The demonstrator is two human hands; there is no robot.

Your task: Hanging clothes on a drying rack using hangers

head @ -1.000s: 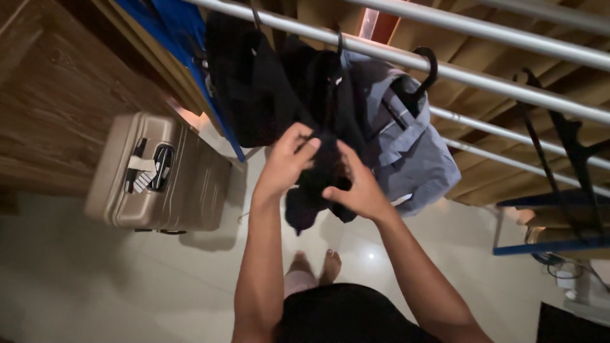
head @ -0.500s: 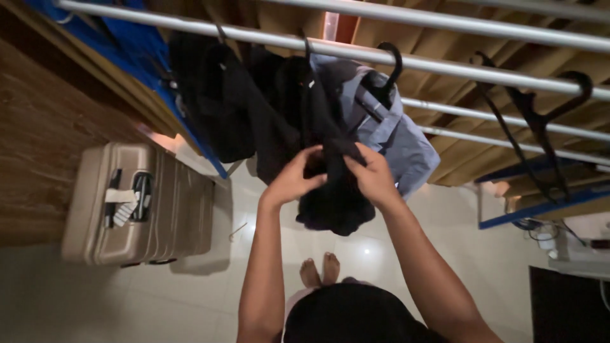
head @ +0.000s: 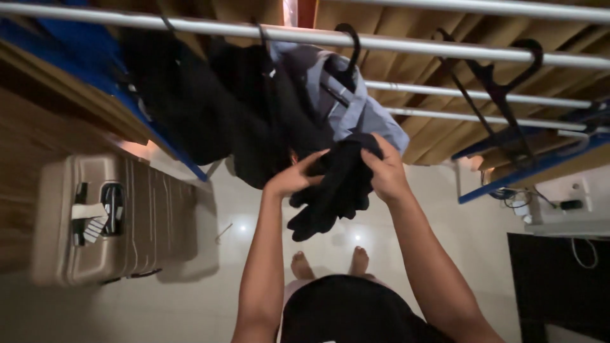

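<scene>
My left hand (head: 293,178) and my right hand (head: 385,173) both grip a bunched black garment (head: 333,190) held up in front of me, its loose end dangling below. Just behind it a grey-blue shirt (head: 343,105) hangs on a black hanger (head: 348,47) from a silver rail (head: 406,43). Dark clothes (head: 197,108) hang to the left on the same rail.
A beige hard suitcase (head: 108,219) stands on the pale tiled floor at the left. Empty black hangers (head: 502,82) hang at the right on the rail. More silver rails (head: 483,101) run behind. A blue-edged frame (head: 527,168) and white device with cables (head: 559,209) sit far right.
The view has tilted up and shifted right. My hands have lifted the black garment higher, closer to the grey-blue shirt, and my right hand now grips its upper edge.
</scene>
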